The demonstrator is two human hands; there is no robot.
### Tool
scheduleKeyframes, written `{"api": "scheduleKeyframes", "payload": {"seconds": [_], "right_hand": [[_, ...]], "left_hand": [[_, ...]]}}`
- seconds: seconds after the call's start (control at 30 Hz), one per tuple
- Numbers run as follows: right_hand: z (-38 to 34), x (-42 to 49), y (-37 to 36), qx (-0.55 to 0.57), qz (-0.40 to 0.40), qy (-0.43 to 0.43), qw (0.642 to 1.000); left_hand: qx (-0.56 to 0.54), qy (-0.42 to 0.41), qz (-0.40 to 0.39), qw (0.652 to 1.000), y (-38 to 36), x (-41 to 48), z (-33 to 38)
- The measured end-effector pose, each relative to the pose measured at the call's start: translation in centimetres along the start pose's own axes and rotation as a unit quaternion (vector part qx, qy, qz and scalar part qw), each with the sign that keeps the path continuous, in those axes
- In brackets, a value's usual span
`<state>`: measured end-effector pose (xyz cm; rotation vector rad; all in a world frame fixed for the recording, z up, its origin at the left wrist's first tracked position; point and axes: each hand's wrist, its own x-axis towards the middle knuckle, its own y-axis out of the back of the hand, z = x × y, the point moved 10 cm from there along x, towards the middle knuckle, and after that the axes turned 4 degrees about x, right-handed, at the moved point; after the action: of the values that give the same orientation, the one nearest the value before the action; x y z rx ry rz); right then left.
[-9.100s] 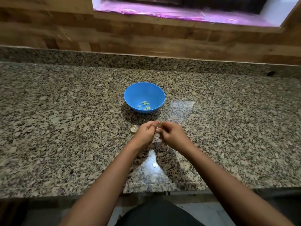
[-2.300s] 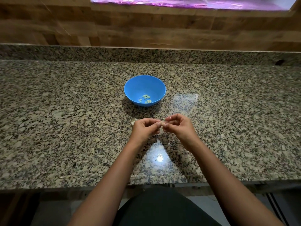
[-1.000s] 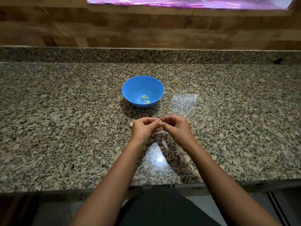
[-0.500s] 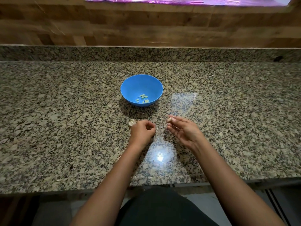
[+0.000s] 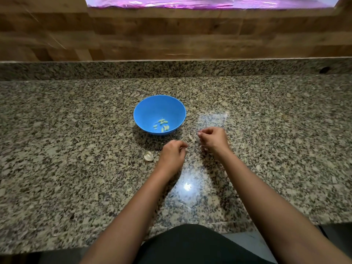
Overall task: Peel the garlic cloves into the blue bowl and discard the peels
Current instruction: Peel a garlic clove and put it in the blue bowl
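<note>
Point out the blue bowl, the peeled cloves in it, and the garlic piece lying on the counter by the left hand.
blue bowl [image 5: 146,109]: head view, bare inner wall.
peeled cloves [image 5: 163,121]: head view, topmost clove of the cluster.
garlic piece [image 5: 148,156]: head view, its middle.

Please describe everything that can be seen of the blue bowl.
The blue bowl is round, plain and smooth, plastic by its look. It stands upright on the granite counter, beyond both hands, and neither hand touches it. Several small pale peeled garlic cloves lie at its bottom, towards the near side. It casts a dark shadow on the counter in front.
</note>
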<state>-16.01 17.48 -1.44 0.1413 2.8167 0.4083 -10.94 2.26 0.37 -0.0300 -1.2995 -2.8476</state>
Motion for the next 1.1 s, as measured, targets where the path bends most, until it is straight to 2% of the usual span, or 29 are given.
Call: {"api": "scheduleKeyframes", "payload": {"seconds": [0.1, 0.2, 0.33, 0.47, 0.6, 0.77, 1.0, 1.1], "right_hand": [[-0.2, 0.4, 0.1, -0.045, -0.002, 0.027, 0.999], [0.1, -0.7, 0.1, -0.151, -0.02, 0.085, 0.985], [1.1, -4.0, -0.7, -0.308, -0.062, 0.151, 0.937], [3.8, -5.9, -2.3, -0.409, -0.099, 0.17, 0.891], [3.1, -5.1, -3.3, -0.401, -0.092, 0.196, 0.89], [1.8, -7.4, -3.1, -0.325, -0.067, 0.257, 0.908], [0.9, -11.9, -2.2, -0.302, -0.047, 0.291, 0.907], [1.5, -12.2, -2.3, -0.281, -0.051, 0.265, 0.921]], "left_hand": [[-0.002, -0.013, -0.004, 1.0, -0.4, 0.4, -0.3], [0.017, -0.044, -0.006, 0.999, -0.7, -0.2, -0.6], [0.13, -0.066, -0.01, 0.989, -1.7, -1.9, -1.0], [0.239, -0.016, -0.063, 0.969, -2.7, -1.4, -2.9], [0.234, -0.022, -0.085, 0.968, -3.0, -1.2, -2.7], [0.144, -0.1, -0.015, 0.984, -2.6, -4.6, -0.9], [0.102, -0.052, 0.061, 0.992, -1.2, -7.7, -0.3], [0.11, -0.043, 0.063, 0.991, -1.3, -7.8, -0.5]]}}
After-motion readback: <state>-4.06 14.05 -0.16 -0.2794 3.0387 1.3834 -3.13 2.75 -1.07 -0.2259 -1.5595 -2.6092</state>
